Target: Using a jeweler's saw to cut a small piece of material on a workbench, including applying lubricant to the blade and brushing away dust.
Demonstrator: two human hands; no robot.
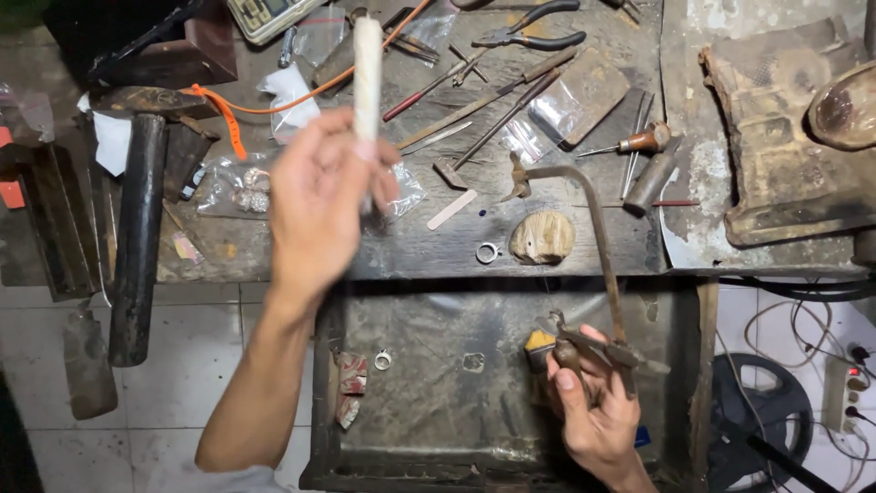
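— Fingers [339,160] of the left hand [315,205]?
— Wrapped around a pale stick [368,78], upright over the workbench [411,242] front edge.
— Right hand [598,406]?
— Gripping a jeweller's saw [598,265] handle, low over the tray [456,402]; 1 ring [486,252] sits near the edge.

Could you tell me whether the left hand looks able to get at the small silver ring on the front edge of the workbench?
Probably not at once: the left hand grips a white stick, though nothing covers the small silver ring.
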